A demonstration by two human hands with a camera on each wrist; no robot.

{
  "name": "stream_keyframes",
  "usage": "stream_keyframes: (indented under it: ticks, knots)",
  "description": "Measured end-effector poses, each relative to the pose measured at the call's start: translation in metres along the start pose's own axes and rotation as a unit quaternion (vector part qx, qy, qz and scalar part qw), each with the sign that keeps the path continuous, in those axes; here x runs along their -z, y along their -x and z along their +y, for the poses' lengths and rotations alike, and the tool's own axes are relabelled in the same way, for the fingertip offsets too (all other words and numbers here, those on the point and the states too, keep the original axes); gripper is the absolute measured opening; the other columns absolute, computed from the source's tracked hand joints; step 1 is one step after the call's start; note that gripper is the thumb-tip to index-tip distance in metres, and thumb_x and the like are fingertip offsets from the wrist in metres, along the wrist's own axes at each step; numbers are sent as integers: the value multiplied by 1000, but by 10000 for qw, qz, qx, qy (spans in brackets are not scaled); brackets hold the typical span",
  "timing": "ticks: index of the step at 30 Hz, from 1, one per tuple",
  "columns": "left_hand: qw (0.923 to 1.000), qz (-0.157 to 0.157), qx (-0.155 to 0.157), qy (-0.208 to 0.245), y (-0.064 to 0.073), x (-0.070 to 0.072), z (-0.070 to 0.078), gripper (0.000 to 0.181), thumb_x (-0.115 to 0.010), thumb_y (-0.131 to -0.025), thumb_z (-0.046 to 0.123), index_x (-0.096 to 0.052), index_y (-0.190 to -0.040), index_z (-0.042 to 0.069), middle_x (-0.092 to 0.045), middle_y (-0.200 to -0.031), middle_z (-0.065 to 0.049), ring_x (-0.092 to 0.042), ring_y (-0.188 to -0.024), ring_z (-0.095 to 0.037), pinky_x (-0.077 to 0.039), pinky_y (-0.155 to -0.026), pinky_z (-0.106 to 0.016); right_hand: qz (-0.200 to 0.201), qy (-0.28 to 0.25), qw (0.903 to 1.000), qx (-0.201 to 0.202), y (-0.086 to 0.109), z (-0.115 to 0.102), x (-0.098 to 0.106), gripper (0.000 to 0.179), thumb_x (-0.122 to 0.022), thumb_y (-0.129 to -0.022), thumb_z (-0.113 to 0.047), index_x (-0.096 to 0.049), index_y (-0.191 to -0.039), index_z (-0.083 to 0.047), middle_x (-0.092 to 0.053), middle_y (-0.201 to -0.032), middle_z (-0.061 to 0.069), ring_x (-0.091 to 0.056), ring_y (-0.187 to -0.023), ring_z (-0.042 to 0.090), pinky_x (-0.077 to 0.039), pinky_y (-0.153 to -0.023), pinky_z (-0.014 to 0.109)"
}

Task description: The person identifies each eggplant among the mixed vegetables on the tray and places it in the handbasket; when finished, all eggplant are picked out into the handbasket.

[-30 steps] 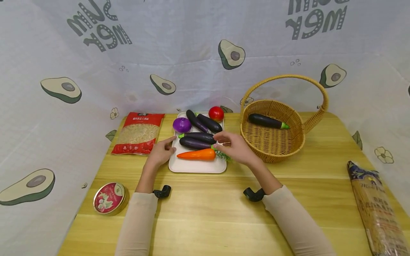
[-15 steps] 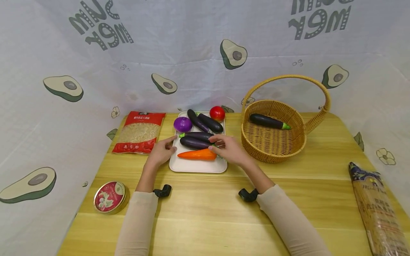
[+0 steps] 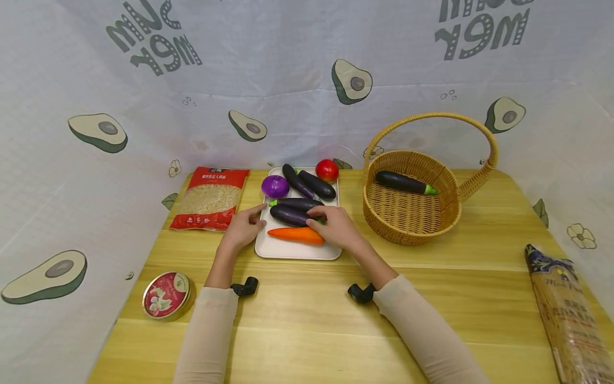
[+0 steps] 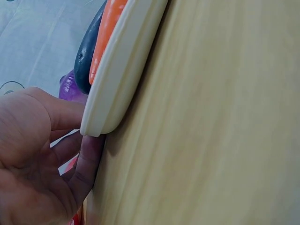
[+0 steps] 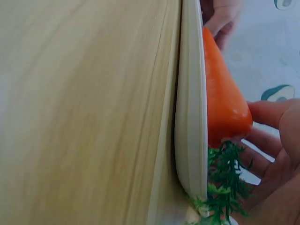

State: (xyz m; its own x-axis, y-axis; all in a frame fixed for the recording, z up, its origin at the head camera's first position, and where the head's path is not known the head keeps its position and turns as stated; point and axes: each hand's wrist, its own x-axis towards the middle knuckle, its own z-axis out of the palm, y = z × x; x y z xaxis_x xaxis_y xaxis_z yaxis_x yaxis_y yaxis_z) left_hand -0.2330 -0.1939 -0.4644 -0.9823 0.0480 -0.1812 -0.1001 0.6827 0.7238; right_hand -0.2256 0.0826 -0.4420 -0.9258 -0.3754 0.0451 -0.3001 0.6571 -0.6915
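Observation:
In the head view a white tray lies on the table with several vegetables on it. My left hand pinches its left rim; the left wrist view shows the thumb on top and fingers under the edge. My right hand reaches over the tray's right side, its thumb and forefinger spread around the stem end of an eggplant. Just in front lies an orange carrot, whose thick end the right thumb meets in the right wrist view; its green leaves hang over the rim.
More eggplants, a purple onion and a tomato sit at the tray's back. A wicker basket holding one eggplant stands right. Around are a red pasta bag, a round tin and packaged noodles.
My right hand has moved left across the tray, over the front eggplant's stem end and the carrot's leafy end. My left hand has stayed at the tray's left rim.

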Motion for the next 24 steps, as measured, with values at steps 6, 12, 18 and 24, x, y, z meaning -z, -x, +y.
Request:
stream_keyframes:
  ticks: [6, 12, 18, 24]
  knots:
    - [10000, 3, -30, -11, 0, 1, 1, 54, -63, -100, 23, -52, -153, 28, -67, -112, -15, -60, -100, -29, -49, -86, -38, 34, 205, 9992, -354, -4, -6, -9, 36, -66, -99, -32, -72, -127, -10, -72, -128, 10, -64, -124, 31, -49, -107, 48]
    - [10000, -21, -39, 17, 1, 1, 1, 54, -63, -101, 23, -51, -154, 28, -67, -115, -16, -59, -102, -29, -49, -86, -38, -152, -24, 9988, -454, -6, -6, -11, 36, -68, -99, -27, -72, -127, -6, -71, -130, 12, -63, -125, 32, -47, -109, 48]
    - [10000, -9, -37, 41, 2, 1, 0, 54, -63, -101, 22, -52, -153, 27, -66, -115, -16, -59, -101, -29, -48, -84, -36, -453, -250, 9981, -345, -5, -4, -5, 34, -66, -101, -23, -70, -130, -4, -69, -132, 15, -61, -127, 32, -46, -110, 48]
    - [10000, 37, -54, 59, 1, -1, -1, 54, -63, -100, 22, -53, -153, 28, -65, -110, -15, -57, -96, -28, -46, -78, -33, -350, -65, 9992, -179, -2, -3, 4, 35, -65, -102, -23, -69, -131, -5, -69, -133, 13, -63, -122, 32, -48, -107, 48]
